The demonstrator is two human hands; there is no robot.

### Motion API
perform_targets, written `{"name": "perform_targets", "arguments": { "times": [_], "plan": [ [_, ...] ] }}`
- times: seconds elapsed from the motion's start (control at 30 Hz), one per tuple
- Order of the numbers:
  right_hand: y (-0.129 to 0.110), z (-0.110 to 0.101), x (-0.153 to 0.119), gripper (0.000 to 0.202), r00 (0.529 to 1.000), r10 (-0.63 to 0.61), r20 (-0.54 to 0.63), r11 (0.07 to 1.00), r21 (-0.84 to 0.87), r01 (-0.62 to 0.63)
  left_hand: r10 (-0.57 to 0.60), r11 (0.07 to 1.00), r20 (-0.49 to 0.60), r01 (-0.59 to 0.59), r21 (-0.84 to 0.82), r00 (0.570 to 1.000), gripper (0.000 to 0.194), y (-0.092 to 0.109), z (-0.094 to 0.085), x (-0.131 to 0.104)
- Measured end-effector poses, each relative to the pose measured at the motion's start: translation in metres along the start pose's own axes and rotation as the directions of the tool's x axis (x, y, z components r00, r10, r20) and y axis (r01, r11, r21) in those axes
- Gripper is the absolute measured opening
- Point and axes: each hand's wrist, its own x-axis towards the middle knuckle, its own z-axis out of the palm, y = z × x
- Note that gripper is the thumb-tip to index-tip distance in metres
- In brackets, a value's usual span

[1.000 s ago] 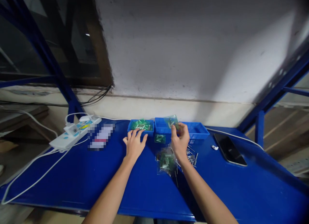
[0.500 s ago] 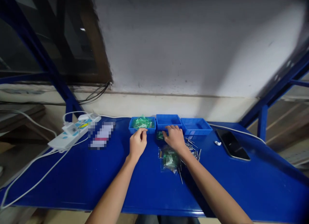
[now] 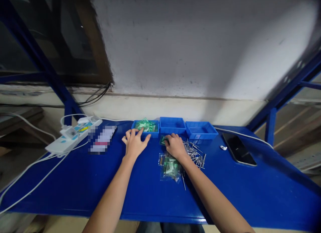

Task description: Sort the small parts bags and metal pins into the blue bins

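My left hand (image 3: 135, 142) is spread with nothing in it, at the front of the left blue bin (image 3: 150, 135), which holds green packets (image 3: 146, 126). My right hand (image 3: 175, 145) has its fingers curled down on a small green packet (image 3: 163, 140) in front of the middle blue bin (image 3: 172, 124). Below that hand lie clear bags with green and white contents (image 3: 169, 167). Loose metal rods (image 3: 198, 156) are scattered to the right of the hand.
The right blue bin (image 3: 202, 130) stands beside the middle one. Farther right are a small white object (image 3: 223, 148) and a black phone (image 3: 239, 149). At the left lie a white power strip (image 3: 64, 142) with cables and a pixelated item (image 3: 102, 139).
My left hand has opened from a pinch and moved slightly left. My right hand has come down from the middle bin's front edge onto the small packet. The view has shifted a little.
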Motion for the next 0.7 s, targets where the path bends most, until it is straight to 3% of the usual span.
{"name": "perform_targets", "arguments": {
  "times": [0.13, 0.23, 0.33, 0.37, 0.43, 0.53, 0.6, 0.63, 0.7],
  "plan": [
    [0.0, -0.002, -0.004, 0.052, 0.999, 0.031, 0.01, 0.999, -0.014, -0.031, -0.007, 0.999, -0.092, 0.003, -0.037, 0.996, 0.042, 0.014, -0.005, -0.006],
    [0.001, -0.004, -0.005, 0.044, 1.0, -0.027, 0.006, 0.999, -0.044, 0.027, 0.025, 0.985, -0.145, -0.049, -0.168, 0.989, 0.034, 0.025, -0.012, -0.014],
    [0.002, -0.008, -0.003, 0.031, 0.994, -0.11, -0.025, 0.994, -0.021, 0.11, 0.113, 0.893, -0.027, -0.113, -0.436, 0.993, 0.028, 0.038, -0.013, -0.022],
    [0.002, -0.01, -0.004, 0.03, 0.99, -0.134, -0.046, 0.991, 0.005, 0.135, 0.111, 0.841, 0.056, -0.063, -0.538, 0.992, 0.029, 0.042, -0.011, -0.025],
    [0.001, -0.015, -0.006, 0.028, 0.975, -0.192, -0.112, 0.977, 0.069, 0.2, 0.021, 0.698, 0.268, 0.178, -0.694, 0.963, 0.039, 0.048, -0.006, -0.027],
    [-0.006, -0.021, -0.014, 0.026, 0.923, -0.323, -0.21, 0.929, 0.115, 0.351, -0.104, 0.333, 0.575, 0.573, -0.749, 0.811, 0.051, 0.049, 0.0, -0.025],
    [-0.014, -0.023, -0.02, 0.026, 0.882, -0.402, -0.245, 0.891, 0.115, 0.439, -0.067, 0.124, 0.654, 0.657, -0.744, 0.754, 0.046, 0.044, 0.001, -0.022],
    [-0.019, -0.023, -0.023, 0.025, 0.869, -0.42, -0.261, 0.879, 0.12, 0.461, -0.047, 0.068, 0.647, 0.649, -0.758, 0.761, 0.042, 0.041, 0.001, -0.02],
    [-0.026, -0.022, -0.026, 0.026, 0.869, -0.376, -0.321, 0.88, 0.171, 0.444, -0.062, 0.067, 0.555, 0.558, -0.827, 0.829, 0.036, 0.037, 0.001, -0.018]
  ]
}}
